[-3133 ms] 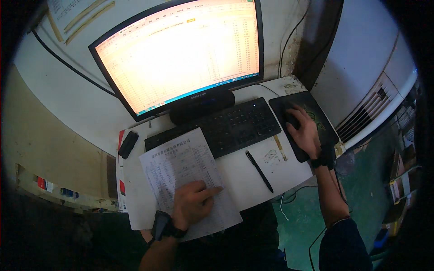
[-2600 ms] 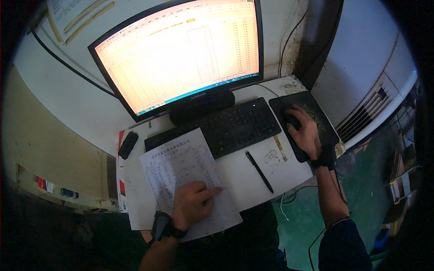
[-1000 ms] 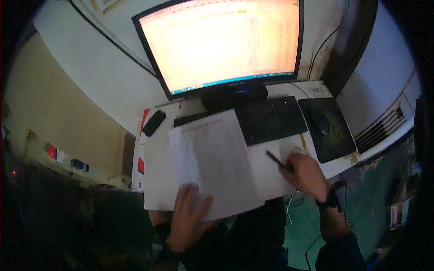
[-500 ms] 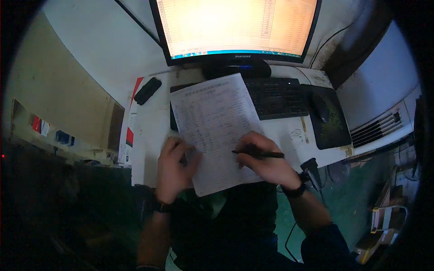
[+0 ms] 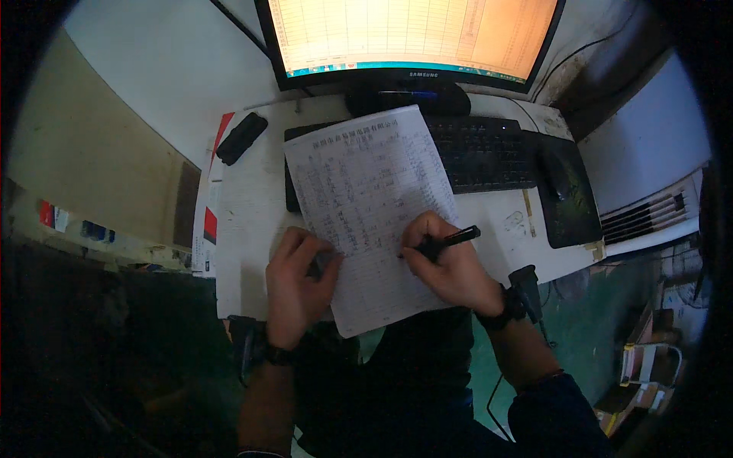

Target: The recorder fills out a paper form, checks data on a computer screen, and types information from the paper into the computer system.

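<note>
One pen [image 5: 447,241], one sheet [image 5: 370,206], two hands [image 5: 374,271].

At the centre of the frame a printed sheet [image 5: 369,214] lies on the white counter [image 5: 252,206], its top edge over a black keyboard [image 5: 481,153]. The right hand [image 5: 450,267] has a black pen [image 5: 447,241] in its grip, tip on the sheet, while the left hand [image 5: 298,282] presses the sheet's lower left edge. A lit monitor [image 5: 412,34] fills the top, with a dark mouse pad [image 5: 569,195] at right and a small black case [image 5: 241,138] at upper left.
</note>
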`<state>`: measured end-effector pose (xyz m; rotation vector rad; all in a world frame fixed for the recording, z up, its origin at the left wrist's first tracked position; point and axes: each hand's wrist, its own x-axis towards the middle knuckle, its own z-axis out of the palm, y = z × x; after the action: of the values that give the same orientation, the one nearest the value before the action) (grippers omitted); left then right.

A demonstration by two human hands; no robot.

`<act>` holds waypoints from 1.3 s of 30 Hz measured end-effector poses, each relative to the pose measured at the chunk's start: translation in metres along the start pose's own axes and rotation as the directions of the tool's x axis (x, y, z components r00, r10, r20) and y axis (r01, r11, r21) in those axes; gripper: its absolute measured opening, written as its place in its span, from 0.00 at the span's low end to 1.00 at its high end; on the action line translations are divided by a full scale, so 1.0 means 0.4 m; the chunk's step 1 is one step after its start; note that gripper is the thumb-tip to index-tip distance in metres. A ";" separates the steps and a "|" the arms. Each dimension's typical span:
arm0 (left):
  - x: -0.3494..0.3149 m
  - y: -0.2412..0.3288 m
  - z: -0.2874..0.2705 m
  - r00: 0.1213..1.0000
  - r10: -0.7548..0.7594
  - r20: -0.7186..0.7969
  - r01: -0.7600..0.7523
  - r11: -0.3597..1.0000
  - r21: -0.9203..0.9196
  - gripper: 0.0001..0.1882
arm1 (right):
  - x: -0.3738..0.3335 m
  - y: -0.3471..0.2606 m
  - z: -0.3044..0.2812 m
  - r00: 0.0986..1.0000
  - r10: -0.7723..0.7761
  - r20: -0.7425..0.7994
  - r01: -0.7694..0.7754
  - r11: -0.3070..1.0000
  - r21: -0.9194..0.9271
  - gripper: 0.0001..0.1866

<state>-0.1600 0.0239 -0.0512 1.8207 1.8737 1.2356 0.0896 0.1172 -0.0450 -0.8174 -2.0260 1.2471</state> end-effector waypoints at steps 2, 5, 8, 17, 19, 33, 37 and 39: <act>0.000 -0.003 -0.001 1.000 0.001 0.007 -0.001 1.000 0.003 0.11 | 0.001 0.000 -0.004 0.999 -0.035 0.024 0.035 0.999 -0.011 0.09; 0.002 0.010 -0.005 0.999 -0.027 0.023 0.027 1.000 -0.005 0.12 | 0.000 0.001 -0.006 0.999 -0.020 0.025 0.021 0.999 -0.034 0.09; 0.001 0.012 -0.005 0.998 -0.050 0.037 0.050 0.999 -0.019 0.12 | -0.004 -0.006 -0.008 0.998 0.064 0.020 -0.064 0.998 0.028 0.09; 0.002 0.017 -0.005 0.999 -0.037 0.033 0.037 0.999 0.004 0.11 | -0.011 0.016 -0.004 1.000 0.003 -0.025 -0.002 1.000 0.011 0.09; 0.004 0.022 -0.004 0.998 -0.053 0.040 0.053 0.999 0.000 0.11 | -0.014 0.013 0.003 0.998 0.051 -0.029 -0.049 0.997 0.065 0.09; -0.004 0.013 -0.003 0.996 -0.081 0.033 0.081 0.997 -0.010 0.12 | -0.009 -0.002 -0.004 0.997 0.050 -0.053 -0.052 0.998 -0.026 0.07; -0.007 0.011 -0.004 0.998 -0.053 0.035 0.053 0.999 0.006 0.11 | -0.012 0.002 0.004 0.986 0.135 -0.103 -0.125 0.988 0.093 0.07; -0.003 0.023 -0.008 0.994 -0.100 0.047 0.101 0.995 -0.013 0.11 | -0.014 0.005 0.002 0.983 0.155 -0.097 -0.147 0.985 0.088 0.07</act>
<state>-0.1555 0.0203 -0.0432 1.7100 1.8997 1.1606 0.0926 0.1132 -0.0480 -0.9914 -1.8485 1.3319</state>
